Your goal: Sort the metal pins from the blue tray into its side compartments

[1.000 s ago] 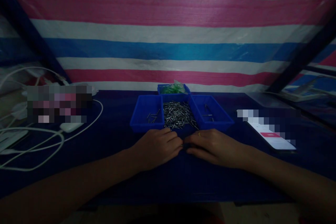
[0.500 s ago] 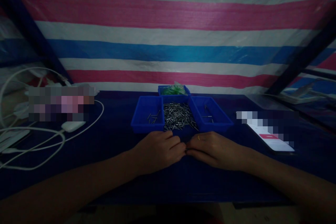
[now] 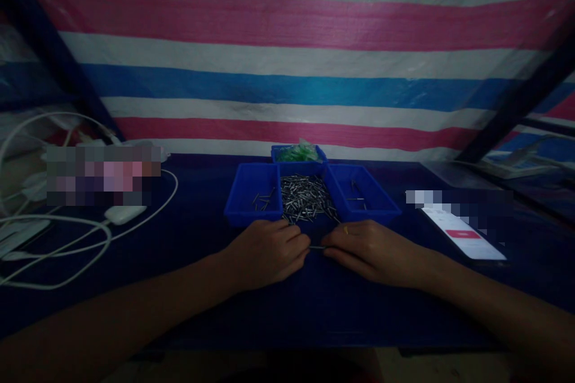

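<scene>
My left hand point(image 3: 267, 251) and my right hand point(image 3: 366, 248) rest on the dark blue table, fingertips facing each other. Between them they pinch a thin metal pin point(image 3: 317, 247), one end in each hand. Just beyond the hands stands a middle blue tray point(image 3: 324, 176) heaped with several metal pins point(image 3: 305, 197). A left blue tray point(image 3: 251, 194) holds a few pins. A right blue tray point(image 3: 366, 194) also holds a few. A small back tray point(image 3: 297, 152) holds green pieces.
White cables and a charger point(image 3: 123, 213) lie at the left. A phone with a lit screen point(image 3: 465, 239) lies at the right. A striped pink, white and blue tarpaulin point(image 3: 287, 60) hangs behind the table. Dark frame bars slant at both sides.
My fingertips have drawn slightly apart, and a thin pin now shows stretched between them. The view has shifted a little.
</scene>
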Motion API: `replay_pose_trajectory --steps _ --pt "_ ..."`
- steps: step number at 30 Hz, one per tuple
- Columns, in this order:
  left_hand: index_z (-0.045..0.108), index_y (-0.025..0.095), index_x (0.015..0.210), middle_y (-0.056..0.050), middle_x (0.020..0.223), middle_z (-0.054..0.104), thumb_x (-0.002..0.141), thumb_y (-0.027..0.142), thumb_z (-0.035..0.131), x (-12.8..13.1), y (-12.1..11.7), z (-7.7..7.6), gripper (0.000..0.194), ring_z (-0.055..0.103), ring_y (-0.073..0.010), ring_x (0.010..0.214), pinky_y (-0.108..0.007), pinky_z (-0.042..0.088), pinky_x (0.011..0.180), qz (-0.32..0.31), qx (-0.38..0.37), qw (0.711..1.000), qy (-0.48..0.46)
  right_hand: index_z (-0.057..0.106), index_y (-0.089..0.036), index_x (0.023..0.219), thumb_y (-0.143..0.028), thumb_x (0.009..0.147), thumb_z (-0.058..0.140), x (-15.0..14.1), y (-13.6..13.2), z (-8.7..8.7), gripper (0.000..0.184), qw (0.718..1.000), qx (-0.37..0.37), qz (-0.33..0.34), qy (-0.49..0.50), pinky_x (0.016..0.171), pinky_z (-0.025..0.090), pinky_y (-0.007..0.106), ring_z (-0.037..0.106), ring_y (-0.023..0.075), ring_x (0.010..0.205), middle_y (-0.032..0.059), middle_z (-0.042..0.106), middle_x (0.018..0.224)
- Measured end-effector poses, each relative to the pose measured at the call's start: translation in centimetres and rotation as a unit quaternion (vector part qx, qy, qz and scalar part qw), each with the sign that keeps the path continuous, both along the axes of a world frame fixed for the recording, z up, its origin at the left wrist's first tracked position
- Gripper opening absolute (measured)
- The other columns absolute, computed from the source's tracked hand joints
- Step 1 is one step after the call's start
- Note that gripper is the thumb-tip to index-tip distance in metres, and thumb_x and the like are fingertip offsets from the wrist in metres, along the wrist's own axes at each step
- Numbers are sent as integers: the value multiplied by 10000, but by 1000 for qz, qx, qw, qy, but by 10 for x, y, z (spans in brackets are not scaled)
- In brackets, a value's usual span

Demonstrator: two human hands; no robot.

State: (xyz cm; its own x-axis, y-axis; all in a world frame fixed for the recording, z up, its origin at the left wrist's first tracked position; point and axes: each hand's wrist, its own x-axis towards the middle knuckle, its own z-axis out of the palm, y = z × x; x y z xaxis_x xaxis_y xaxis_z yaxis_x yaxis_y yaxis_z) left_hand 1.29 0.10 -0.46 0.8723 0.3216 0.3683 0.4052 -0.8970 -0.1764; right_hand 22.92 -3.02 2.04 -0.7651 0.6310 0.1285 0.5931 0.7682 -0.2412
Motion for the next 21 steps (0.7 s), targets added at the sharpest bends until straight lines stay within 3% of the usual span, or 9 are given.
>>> replay_pose_trajectory --steps 5,12,21 --pt "495 184 773 22 674 545 861 247 383 -1 -1 -3 156 505 -127 585 -222 325 473 -6 -20 1000 19 548 -148 927 -251 906 346 0 1 -3 227 1000 -5 -1 -9 623 395 231 527 111 670 27 561 747" --pt "470 173 763 50 624 539 807 171 434 6 6 -3 57 516 -84 537 -195 342 508 3 -184 983 7 524 -141 876 -232 905 338 -2 8 -10 209 999 -29 -4 -20 650 398 233 516 112 682 29 548 759" --pt "473 176 742 58 593 532 754 170 479 3 13 -3 15 497 -74 507 -181 319 486 -36 -251 967 7 467 -151 805 -220 893 325 -4 18 -15 181 999 -45 20 -20 602 370 235 465 105 617 12 500 698"
